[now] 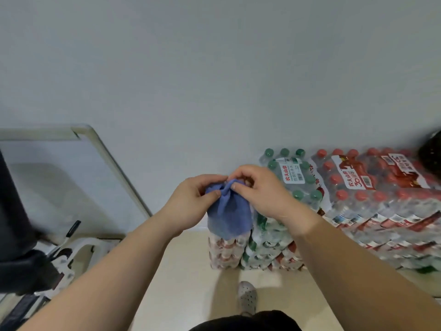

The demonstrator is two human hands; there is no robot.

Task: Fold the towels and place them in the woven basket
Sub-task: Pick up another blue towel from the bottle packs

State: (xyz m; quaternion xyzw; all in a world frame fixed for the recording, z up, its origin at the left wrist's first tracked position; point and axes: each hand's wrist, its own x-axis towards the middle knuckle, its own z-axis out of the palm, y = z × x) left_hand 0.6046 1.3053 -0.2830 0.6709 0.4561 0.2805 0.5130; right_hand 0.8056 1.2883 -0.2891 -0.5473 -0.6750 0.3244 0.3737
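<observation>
A small blue towel (229, 211) hangs in the air in front of me, bunched at its top edge. My left hand (191, 201) pinches the top left part of the cloth between thumb and fingers. My right hand (260, 189) grips the top right part, close beside the left hand, fingers curled over the gathered edge. The lower part of the towel drops loose below both hands. No woven basket is in view.
Stacked shrink-wrapped packs of water bottles, green-capped (293, 185) and red-capped (372, 187), stand against the grey wall at right. A white-framed board (78, 173) leans at left, with a dark object (16, 225) at the far left. My foot in a grey clog (247, 298) stands on the beige floor.
</observation>
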